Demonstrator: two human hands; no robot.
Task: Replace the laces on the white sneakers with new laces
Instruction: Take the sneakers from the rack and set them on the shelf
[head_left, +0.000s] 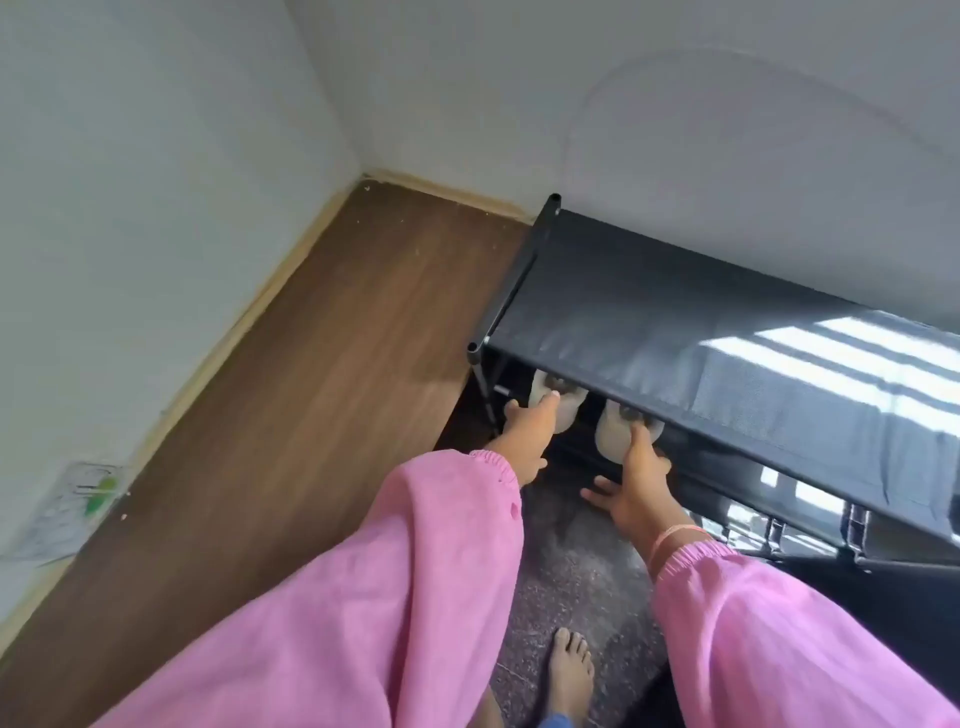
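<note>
Pink sleeves (753, 639) fill the near view, and between them a bare foot (570, 667) stands on the dark speckled floor in front of the black shoe rack (675, 312). Under the rack's top shelf, on the tier below, sit the two white sneakers, heels outward. The left hand (524, 431) grips the left sneaker (558, 400) at its heel opening, fingers curled into the collar; the right hand (641, 475) holds the right sneaker (615, 434) the same way, fingers hooked inside, thumb spread away from the rack. This looks like the fetching step: the shoes are not yet off the rack. To do it well, draw both straight out and slightly down so the toes clear the shelf edge overhead, then set them on the open floor before the rack. No laces, old or new, are visible from here.
</note>
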